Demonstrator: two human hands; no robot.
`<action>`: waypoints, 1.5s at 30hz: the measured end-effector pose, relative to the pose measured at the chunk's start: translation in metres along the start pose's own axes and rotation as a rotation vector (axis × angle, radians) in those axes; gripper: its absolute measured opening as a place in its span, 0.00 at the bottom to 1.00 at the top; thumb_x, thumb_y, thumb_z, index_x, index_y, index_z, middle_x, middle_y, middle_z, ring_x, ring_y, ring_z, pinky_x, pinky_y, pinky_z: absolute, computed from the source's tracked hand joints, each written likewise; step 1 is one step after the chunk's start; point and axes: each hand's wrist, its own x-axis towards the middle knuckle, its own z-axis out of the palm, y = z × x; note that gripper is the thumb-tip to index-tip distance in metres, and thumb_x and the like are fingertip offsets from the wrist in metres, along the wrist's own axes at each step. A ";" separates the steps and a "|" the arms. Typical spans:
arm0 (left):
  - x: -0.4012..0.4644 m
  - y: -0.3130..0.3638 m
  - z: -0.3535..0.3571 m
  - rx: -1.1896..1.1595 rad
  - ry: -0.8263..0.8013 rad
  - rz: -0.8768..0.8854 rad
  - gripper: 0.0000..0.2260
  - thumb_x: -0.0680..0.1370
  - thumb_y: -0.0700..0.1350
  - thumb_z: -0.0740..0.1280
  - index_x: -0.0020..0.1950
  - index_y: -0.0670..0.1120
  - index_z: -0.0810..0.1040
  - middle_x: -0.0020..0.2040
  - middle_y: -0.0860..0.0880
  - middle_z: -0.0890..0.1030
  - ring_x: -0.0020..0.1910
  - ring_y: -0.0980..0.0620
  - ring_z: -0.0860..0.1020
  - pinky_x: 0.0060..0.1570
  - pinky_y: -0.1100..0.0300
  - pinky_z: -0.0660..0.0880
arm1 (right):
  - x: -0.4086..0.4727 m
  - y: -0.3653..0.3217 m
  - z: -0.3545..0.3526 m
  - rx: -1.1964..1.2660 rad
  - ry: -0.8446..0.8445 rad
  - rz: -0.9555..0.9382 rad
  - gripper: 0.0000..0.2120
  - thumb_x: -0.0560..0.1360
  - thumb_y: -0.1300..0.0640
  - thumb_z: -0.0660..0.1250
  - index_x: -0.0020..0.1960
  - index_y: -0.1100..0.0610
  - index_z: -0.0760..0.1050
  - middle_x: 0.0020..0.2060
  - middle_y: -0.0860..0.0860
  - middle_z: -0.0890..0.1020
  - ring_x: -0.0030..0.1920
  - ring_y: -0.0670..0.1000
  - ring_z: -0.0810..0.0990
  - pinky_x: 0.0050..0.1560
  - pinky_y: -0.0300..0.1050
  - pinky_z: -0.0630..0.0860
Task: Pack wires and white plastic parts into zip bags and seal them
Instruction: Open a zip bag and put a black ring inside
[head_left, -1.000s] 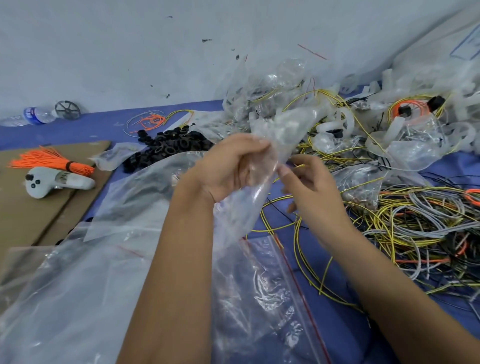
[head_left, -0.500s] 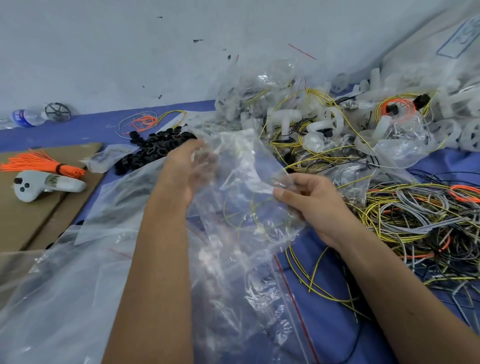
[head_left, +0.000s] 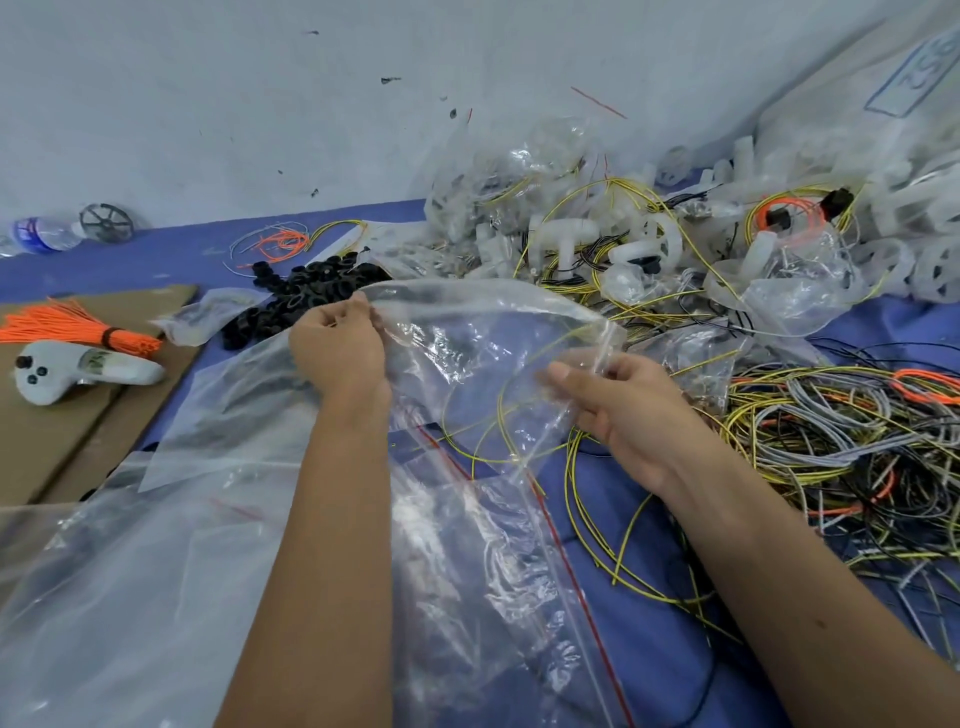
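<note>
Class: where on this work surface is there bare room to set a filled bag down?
Bare blue cloth lies between the water bottle and the black rings; some brown cardboard too. The wire tangle and white plastic parts crowd the right.

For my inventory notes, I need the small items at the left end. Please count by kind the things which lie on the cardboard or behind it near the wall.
Plastic water bottle: 1
Dark spoked wheel: 1
White handheld controller: 1
Tied orange wire bundle: 1
Total: 4
</note>
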 end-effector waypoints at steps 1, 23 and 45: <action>-0.001 -0.002 0.000 0.068 0.020 0.041 0.09 0.82 0.44 0.69 0.45 0.39 0.79 0.32 0.48 0.80 0.24 0.62 0.77 0.30 0.62 0.75 | 0.001 0.002 0.000 -0.016 0.052 -0.001 0.08 0.67 0.62 0.76 0.46 0.60 0.83 0.43 0.58 0.87 0.44 0.53 0.86 0.42 0.44 0.84; 0.003 -0.012 -0.011 0.881 -0.059 0.365 0.31 0.84 0.63 0.55 0.45 0.38 0.80 0.40 0.40 0.79 0.45 0.36 0.78 0.41 0.51 0.66 | 0.009 0.001 -0.008 -0.182 0.543 -0.351 0.07 0.77 0.57 0.73 0.40 0.55 0.81 0.31 0.47 0.82 0.33 0.46 0.78 0.37 0.43 0.76; 0.032 -0.017 -0.020 0.265 0.080 -0.012 0.27 0.84 0.60 0.60 0.33 0.43 0.73 0.30 0.43 0.79 0.30 0.42 0.80 0.32 0.53 0.76 | 0.010 -0.001 -0.011 -0.167 0.643 -0.418 0.13 0.81 0.59 0.68 0.38 0.54 0.73 0.24 0.42 0.75 0.25 0.41 0.73 0.28 0.36 0.71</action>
